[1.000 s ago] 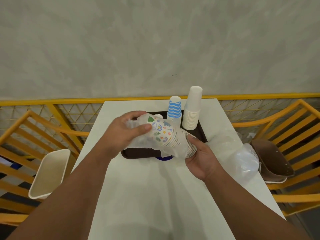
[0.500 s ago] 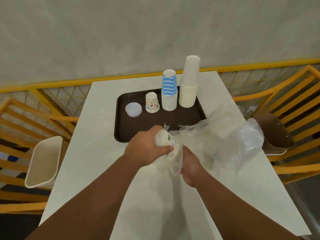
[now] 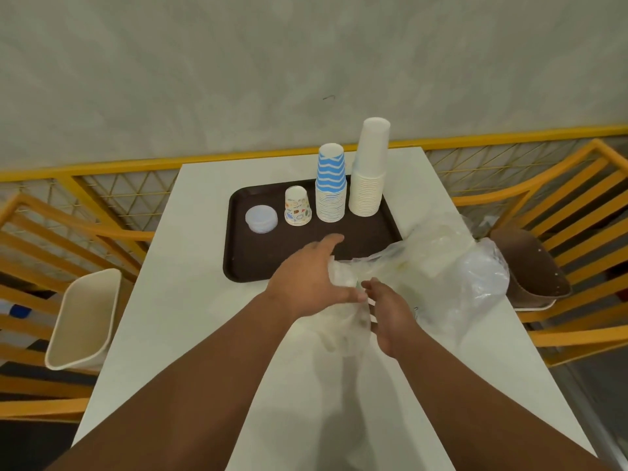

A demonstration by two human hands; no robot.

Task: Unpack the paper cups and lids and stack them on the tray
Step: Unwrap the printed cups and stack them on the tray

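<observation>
while both hands, left hand [image 3: 306, 280] and right hand [image 3: 387, 314], grip the crumpled clear plastic sleeve [image 3: 343, 321], unwrapping continues; next, free its cups for the dark brown tray [image 3: 244, 263].

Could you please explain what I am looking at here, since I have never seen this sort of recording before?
There is no machine: a person wears one wide-angle camera on the head, looking forward and down, so the two forearms entering from below are their own. The left hand and right hand work at a clear plastic wrapper between them; what is inside is hard to make out. On the white table lies a dark brown tray. It carries, left to right, a small pile of clear lids, a short patterned cup stack, a blue zigzag cup stack and a taller white cup stack, all upside down. Loose plastic bags lie to the right of the hands.
</observation>
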